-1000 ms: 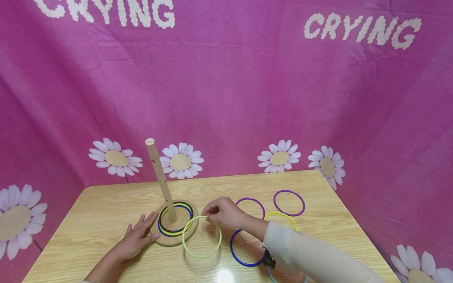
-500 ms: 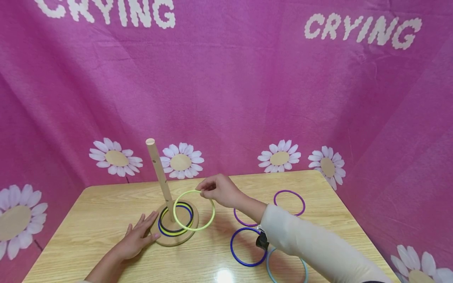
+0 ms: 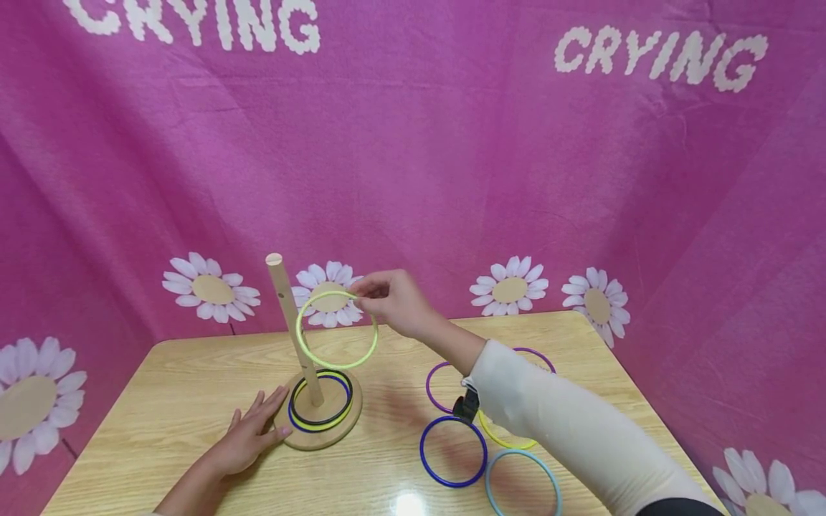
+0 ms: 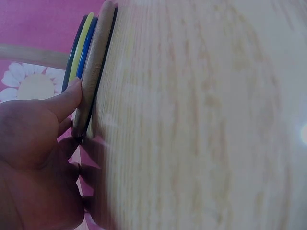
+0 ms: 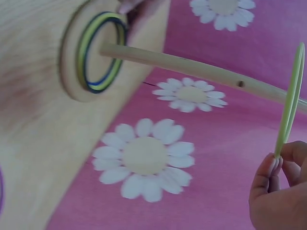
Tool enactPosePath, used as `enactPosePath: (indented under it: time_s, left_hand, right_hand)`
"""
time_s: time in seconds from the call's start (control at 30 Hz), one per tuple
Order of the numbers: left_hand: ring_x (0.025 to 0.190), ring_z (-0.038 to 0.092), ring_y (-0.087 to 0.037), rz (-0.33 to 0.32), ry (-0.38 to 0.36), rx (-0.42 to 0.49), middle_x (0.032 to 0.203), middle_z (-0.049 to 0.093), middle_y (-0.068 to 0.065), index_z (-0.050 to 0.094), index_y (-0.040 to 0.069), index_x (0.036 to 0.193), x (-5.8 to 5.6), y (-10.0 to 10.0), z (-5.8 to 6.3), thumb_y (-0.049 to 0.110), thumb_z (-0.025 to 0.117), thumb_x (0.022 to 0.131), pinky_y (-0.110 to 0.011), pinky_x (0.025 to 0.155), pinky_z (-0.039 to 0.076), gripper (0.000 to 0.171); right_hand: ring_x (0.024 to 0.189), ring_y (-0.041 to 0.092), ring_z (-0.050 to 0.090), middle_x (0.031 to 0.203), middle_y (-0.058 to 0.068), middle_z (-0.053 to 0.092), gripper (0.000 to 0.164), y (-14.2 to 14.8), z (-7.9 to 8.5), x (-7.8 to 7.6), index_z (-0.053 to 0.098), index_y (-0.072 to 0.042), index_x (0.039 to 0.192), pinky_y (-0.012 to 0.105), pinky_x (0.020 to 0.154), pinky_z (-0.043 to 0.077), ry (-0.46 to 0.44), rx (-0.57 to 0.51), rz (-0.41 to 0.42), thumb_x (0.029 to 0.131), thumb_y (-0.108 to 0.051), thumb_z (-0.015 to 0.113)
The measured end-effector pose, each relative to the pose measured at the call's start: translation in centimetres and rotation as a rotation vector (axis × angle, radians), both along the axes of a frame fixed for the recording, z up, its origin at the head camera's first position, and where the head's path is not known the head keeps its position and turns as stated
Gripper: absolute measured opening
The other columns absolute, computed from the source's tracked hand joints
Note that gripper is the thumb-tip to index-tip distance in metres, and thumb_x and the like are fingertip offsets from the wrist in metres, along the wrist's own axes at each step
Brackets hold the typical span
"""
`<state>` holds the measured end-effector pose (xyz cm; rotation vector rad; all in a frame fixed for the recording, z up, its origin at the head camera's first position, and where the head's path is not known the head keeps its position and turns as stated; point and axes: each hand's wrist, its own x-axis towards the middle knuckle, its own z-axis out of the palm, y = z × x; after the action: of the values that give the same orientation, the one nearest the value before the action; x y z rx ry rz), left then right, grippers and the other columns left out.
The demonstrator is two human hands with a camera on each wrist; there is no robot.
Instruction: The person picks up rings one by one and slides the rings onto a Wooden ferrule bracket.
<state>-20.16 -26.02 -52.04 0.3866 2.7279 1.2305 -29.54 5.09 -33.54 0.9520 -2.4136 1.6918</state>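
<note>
My right hand [image 3: 399, 302] pinches a light yellow-green ring [image 3: 335, 366] by its edge, in the air to the right of the upright wooden peg [image 3: 290, 315]. In the right wrist view, thumb and fingertips grip the ring [image 5: 290, 96] at its lower end. My left hand [image 3: 248, 436] lies with its fingers spread on the left edge of the round wooden base [image 3: 323, 438]. In the left wrist view, its thumb touches the base's rim [image 4: 93, 72]. Black, yellow and blue rings [image 3: 351, 401] lie stacked around the peg's foot.
On the right of the wooden table [image 3: 193, 373] lie a dark blue ring [image 3: 422, 459], a light blue ring [image 3: 490, 494], a yellow ring [image 3: 510, 446] and two purple rings, the nearer one [image 3: 429, 383] partly hidden by my arm. A pink flowered cloth [image 3: 413, 179] hangs behind.
My right hand has risen and moved slightly left and away from me, lifting the yellow-green ring from low beside the base to beside the peg's upper part. The left hand has stayed still.
</note>
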Motion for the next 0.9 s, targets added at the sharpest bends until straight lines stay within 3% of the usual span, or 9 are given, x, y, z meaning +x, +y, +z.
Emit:
enactPosePath:
  time_s: [0.17,0.37,0.67,0.9]
  left_hand:
    - [0.151,0.0,-0.06,0.0,0.007,-0.008,0.165,0.024,-0.028,0.031,-0.004,0.159,0.0,0.0,-0.1,0.029,0.069,0.099,-0.081,0.109,-0.014,0.078]
    - [0.15,0.0,-0.061,-0.001,0.012,-0.006,0.164,0.025,-0.029,0.031,-0.004,0.159,0.0,0.0,-0.2,0.028,0.069,0.099,-0.081,0.109,-0.013,0.078]
    - [0.15,0.0,-0.061,-0.005,0.008,-0.01,0.164,0.025,-0.029,0.031,-0.005,0.159,0.0,0.0,-0.2,0.029,0.069,0.099,-0.082,0.108,-0.013,0.078]
    - [0.151,0.001,-0.06,-0.003,0.015,-0.013,0.164,0.026,-0.029,0.032,-0.004,0.158,-0.1,0.0,-0.2,0.029,0.069,0.098,-0.082,0.108,-0.012,0.078]
  right_hand:
    - [0.074,0.007,0.065,0.092,0.017,0.076,0.017,-0.5,2.5,-0.2,0.076,0.006,0.108,0.02,0.069,0.054,0.014,-0.059,-0.026,0.091,0.005,0.073]
    - [0.084,0.029,0.072,0.095,0.018,0.077,0.018,-1.2,4.9,-0.1,0.077,0.004,0.109,0.022,0.069,0.056,0.024,-0.086,-0.049,0.092,0.004,0.073]
    - [0.078,0.015,0.068,0.092,0.013,0.077,0.017,-3.0,7.8,0.3,0.077,0.001,0.11,0.021,0.065,0.055,0.022,-0.064,-0.094,0.093,0.001,0.073]
    - [0.081,0.013,0.068,0.095,0.013,0.077,0.016,-4.6,8.4,-0.1,0.078,-0.002,0.109,0.018,0.067,0.052,0.011,-0.017,-0.153,0.094,0.0,0.072]
